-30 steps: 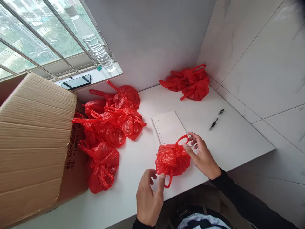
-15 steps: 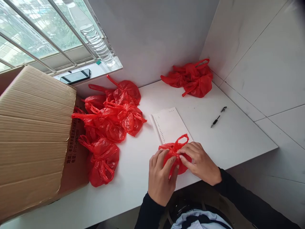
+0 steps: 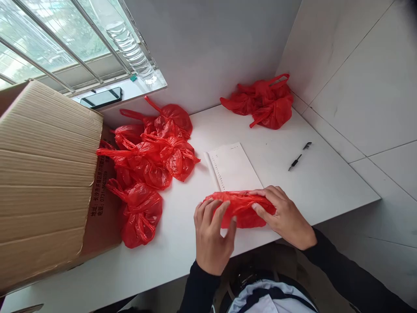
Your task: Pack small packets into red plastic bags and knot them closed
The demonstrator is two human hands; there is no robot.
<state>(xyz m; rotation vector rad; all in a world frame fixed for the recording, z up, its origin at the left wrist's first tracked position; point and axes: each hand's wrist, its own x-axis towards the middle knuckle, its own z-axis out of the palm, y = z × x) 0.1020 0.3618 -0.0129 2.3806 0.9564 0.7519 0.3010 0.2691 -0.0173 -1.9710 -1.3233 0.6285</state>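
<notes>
Since half a second ago, the red bag (image 3: 243, 209) has been pulled out flat and wide; its loop handles no longer stand up. Left hand (image 3: 211, 234) pinches the bag's left end, fingers curled over it. Right hand (image 3: 284, 215) grips the right end, fingers closed on the plastic. Bag sits at the near table (image 3: 325, 182) edge, touching the notebook (image 3: 233, 169). Tied red bags (image 3: 150, 161) heaped beside the cardboard box (image 3: 45, 182); pen (image 3: 299, 157) well apart.

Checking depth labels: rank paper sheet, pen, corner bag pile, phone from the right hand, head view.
Right hand, on red bag:
1. Paper sheet, just beyond it.
2. Pen, farther right.
3. Corner bag pile, back wall.
4. Phone, left windowsill.
</notes>
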